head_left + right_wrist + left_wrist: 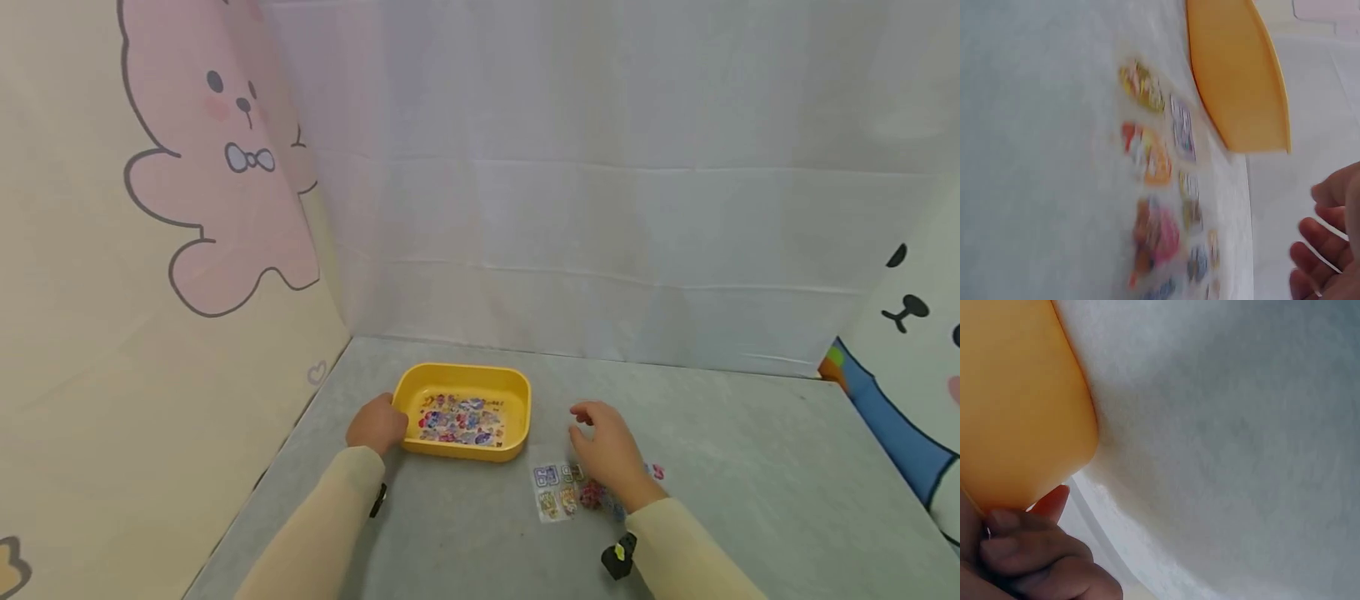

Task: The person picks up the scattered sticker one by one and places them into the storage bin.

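Observation:
A shallow yellow tray (465,452) stands on the table, with many small colourful stickers (461,419) lying over its bottom. My left hand (377,425) grips the tray's left end; the left wrist view shows curled fingers (1035,550) at the yellow wall (1022,394). To the right of the tray, my right hand (609,450) is raised with loosely bent fingers and nothing in them. Below it lie clear sticker sheets (555,492), partly hidden by the hand and forearm. In the right wrist view these stickers (1157,231) look blurred.
A grey cloth covers the table (750,475). White fabric (600,208) hangs behind it, and a printed curtain (240,375) borders the left side. Another printed panel (900,417) is at the right edge. Both wrists carry a small black device (618,557).

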Demonstrator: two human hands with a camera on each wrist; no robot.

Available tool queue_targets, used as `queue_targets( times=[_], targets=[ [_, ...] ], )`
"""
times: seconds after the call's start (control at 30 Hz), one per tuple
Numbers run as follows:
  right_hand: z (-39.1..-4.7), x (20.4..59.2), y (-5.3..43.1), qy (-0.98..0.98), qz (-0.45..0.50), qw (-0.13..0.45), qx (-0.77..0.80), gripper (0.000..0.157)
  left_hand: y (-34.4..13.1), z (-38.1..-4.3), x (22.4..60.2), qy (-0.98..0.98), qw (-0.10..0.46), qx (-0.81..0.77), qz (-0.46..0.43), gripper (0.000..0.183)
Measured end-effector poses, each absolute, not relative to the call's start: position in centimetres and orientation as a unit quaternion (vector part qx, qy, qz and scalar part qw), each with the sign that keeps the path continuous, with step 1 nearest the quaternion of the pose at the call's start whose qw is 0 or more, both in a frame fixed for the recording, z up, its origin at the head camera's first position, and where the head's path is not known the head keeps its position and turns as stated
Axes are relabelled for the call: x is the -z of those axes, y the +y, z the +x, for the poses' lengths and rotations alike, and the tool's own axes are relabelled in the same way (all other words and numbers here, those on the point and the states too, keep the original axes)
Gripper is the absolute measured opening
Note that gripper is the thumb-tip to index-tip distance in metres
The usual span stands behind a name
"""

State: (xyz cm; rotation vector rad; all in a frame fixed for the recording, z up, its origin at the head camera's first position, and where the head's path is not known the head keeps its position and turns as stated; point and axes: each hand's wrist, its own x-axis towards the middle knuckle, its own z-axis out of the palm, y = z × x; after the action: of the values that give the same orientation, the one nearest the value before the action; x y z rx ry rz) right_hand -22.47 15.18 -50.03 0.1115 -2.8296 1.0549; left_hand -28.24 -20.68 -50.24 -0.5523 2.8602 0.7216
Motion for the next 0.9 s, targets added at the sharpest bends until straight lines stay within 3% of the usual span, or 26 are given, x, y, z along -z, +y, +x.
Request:
queue_targets(
  times=[0.57,0.9],
  targets=[
    [-18.5,51.9,23.7,-0.966,0.011,-0.018,-0.258,0.047,-21.8,-29.4,49.6,0.950,0.110,-0.239,-0.165,0.060],
    [-17.4,52.2,26.0,-0.965,-0.051,-0.033,-0.257,0.061,-21.7,-29.7,50.4,0.956,0.045,-0.255,-0.136,0.049]
  ],
)
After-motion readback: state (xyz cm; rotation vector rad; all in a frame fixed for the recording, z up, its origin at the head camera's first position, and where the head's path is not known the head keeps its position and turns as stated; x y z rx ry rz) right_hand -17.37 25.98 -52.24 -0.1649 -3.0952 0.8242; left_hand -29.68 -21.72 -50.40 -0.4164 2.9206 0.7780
